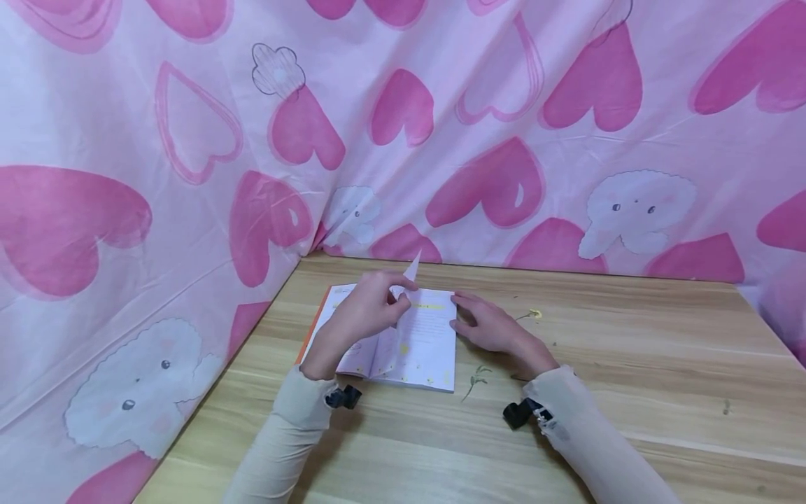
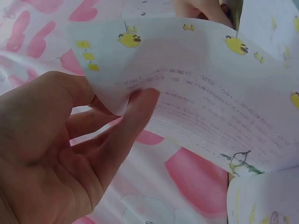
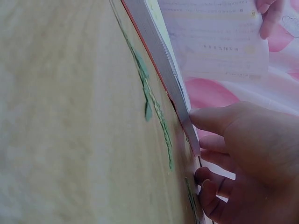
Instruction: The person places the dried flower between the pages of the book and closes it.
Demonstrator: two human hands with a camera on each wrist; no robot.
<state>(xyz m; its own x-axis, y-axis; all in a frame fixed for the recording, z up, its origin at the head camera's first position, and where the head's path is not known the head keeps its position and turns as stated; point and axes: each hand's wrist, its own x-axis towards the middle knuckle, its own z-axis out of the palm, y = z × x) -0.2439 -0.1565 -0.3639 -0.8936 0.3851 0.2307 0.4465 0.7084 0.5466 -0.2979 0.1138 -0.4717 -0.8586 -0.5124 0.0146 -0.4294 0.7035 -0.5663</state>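
An open book (image 1: 434,343) with printed text and yellow drawings lies on the wooden table. My left hand (image 1: 371,304) is over its middle and pinches a raised page (image 1: 413,269) between thumb and fingers. The left wrist view shows that page (image 2: 187,60) bending away from the fingertips, with yellow chicks along its border. At the book's right edge, my right hand (image 1: 488,322) holds the side. Seen from the right wrist, its thumb (image 3: 215,119) touches the page block (image 3: 163,65), while the other fingers curl beside the book's corner.
A leafy green sprig (image 1: 478,378) lies on the table (image 1: 661,392) close to the book's lower right corner. Beyond the right hand is a small yellow flower (image 1: 534,314) on a stem. Pink heart-patterned cloth (image 1: 403,105) hangs behind and to the left of the table.
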